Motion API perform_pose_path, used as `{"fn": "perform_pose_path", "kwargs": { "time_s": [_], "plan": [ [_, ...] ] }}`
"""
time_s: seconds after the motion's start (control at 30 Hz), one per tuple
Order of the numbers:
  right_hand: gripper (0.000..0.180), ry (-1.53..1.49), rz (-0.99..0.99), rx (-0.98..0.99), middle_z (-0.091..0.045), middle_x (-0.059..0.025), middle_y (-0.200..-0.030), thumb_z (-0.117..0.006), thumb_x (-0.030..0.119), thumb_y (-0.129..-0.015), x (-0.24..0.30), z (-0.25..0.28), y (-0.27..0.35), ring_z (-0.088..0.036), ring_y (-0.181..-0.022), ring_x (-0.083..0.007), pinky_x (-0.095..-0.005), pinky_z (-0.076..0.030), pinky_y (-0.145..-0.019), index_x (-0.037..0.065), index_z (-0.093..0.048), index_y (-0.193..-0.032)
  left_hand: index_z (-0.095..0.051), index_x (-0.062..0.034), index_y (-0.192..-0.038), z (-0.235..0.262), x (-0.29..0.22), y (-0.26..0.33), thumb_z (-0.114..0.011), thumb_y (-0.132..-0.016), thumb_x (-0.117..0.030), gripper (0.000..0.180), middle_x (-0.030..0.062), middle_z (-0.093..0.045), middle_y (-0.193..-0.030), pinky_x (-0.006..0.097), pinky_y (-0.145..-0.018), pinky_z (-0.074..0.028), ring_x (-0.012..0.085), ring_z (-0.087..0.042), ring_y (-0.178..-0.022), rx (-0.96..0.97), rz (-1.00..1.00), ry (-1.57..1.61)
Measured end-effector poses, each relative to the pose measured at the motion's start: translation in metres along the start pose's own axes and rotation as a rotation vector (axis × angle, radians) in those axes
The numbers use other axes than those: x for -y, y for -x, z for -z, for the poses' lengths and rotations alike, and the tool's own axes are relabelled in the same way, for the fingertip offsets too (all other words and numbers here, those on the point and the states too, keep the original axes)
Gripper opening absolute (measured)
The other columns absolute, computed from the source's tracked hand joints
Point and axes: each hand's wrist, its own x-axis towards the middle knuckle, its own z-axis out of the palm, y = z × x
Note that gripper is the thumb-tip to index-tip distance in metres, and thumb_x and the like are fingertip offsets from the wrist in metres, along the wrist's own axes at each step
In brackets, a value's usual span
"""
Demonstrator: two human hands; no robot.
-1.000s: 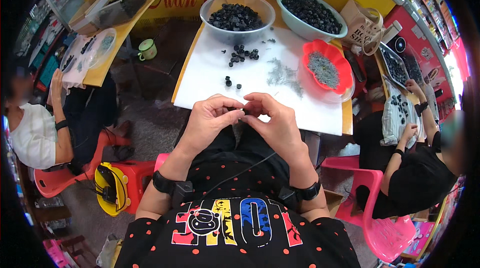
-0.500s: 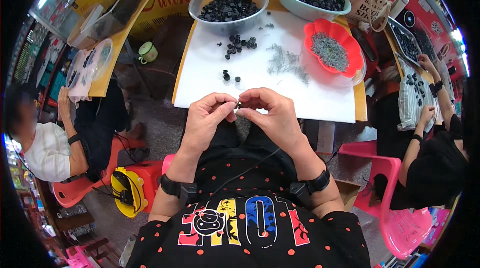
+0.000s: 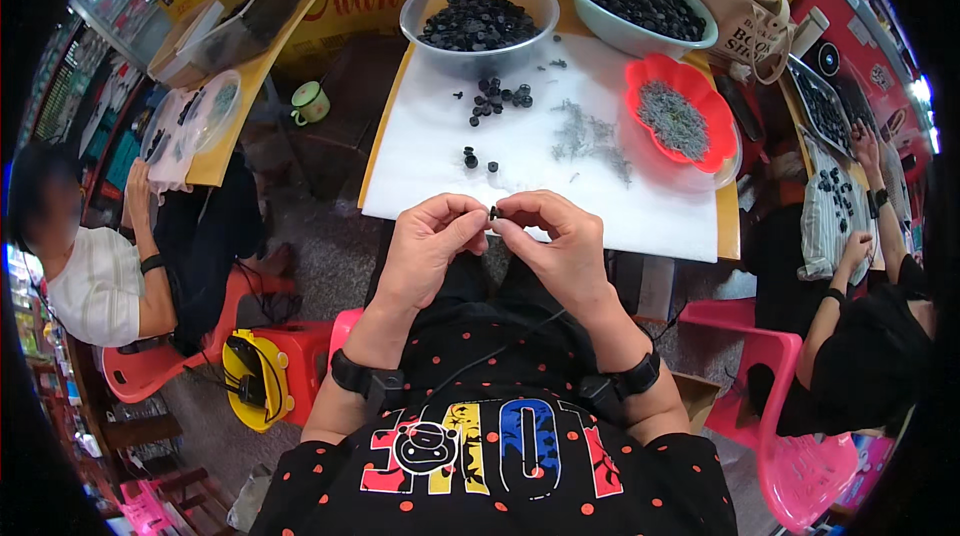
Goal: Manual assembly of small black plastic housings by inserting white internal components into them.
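Note:
My left hand (image 3: 432, 244) and my right hand (image 3: 560, 246) meet fingertip to fingertip just off the near edge of the white foam sheet (image 3: 430, 171). Pinched between both thumbs and forefingers is a small black round part (image 3: 494, 214); my fingers cover much of it. Three similar black pieces (image 3: 472, 161) lie on the sheet beyond my hands, with a larger cluster of black pieces (image 3: 490, 101) farther back. Thin grey metal pins (image 3: 590, 141) are scattered right of centre, and more pins (image 3: 672, 119) fill a red flower-shaped bowl (image 3: 714, 106).
At the back stand a clear bowl (image 3: 480, 60) and a pale basin (image 3: 636, 43), both full of black parts. A canvas bag (image 3: 750, 21) sits at the far right. Co-workers sit at side tables on both sides. A green mug (image 3: 310, 103) is at the left.
The table has shifted slightly right and down in view. Both hands stay together around the small part, with only slight finger movement. At the right, a co-worker's hands have shifted a little.

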Motion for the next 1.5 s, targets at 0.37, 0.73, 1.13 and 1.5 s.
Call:
{"fn": "perform_pose_path", "kwargs": {
  "time_s": [0.37,0.73,1.13,1.5],
  "plan": [
    [0.020,-0.338,-0.389,0.106,-0.070,-0.0111,-0.088,-0.068,0.005,-0.083,-0.003,0.004,-0.001,-0.067,-0.080,-0.0131,-0.0246,-0.054,-0.074,-0.005,-0.066,-0.101,-0.062,0.0009,-0.097,0.004,0.003,-0.002,-0.061,-0.090,-0.005,0.010,0.0049,-0.063,-0.085,0.023,-0.067,-0.049,0.0109,-0.059,-0.074,0.063,-0.018,0.007],
    [0.020,0.052,-0.074,0.026,-0.067,-0.0102,-0.082,-0.073,0.005,-0.077,-0.001,-0.001,0.000,-0.066,-0.073,-0.0160,-0.0260,-0.053,-0.066,0.000,-0.067,-0.095,-0.063,0.0006,-0.097,0.001,0.007,-0.003,-0.062,-0.089,-0.005,0.010,0.0021,-0.062,-0.082,0.020,-0.066,-0.049,0.0076,-0.057,-0.070,-0.026,-0.028,-0.042],
    [0.016,-0.018,-0.134,0.016,-0.067,-0.0102,-0.084,-0.072,0.005,-0.078,-0.001,-0.001,0.000,-0.066,-0.075,-0.0161,-0.0265,-0.053,-0.067,-0.001,-0.068,-0.093,-0.063,0.0004,-0.099,0.003,0.009,-0.001,-0.062,-0.089,-0.004,0.011,0.0027,-0.062,-0.082,0.020,-0.066,-0.050,0.0079,-0.058,-0.072,-0.005,-0.002,0.046],
    [0.019,0.136,-0.021,0.025,-0.067,-0.0107,-0.083,-0.073,0.005,-0.076,0.002,-0.003,0.000,-0.066,-0.074,-0.0183,-0.0266,-0.053,-0.065,-0.001,-0.067,-0.094,-0.061,0.0002,-0.101,0.005,0.012,-0.001,-0.060,-0.091,-0.006,0.012,0.0042,-0.063,-0.084,0.022,-0.068,-0.050,0.0094,-0.059,-0.072,0.003,0.050,0.125]
  ]
}}
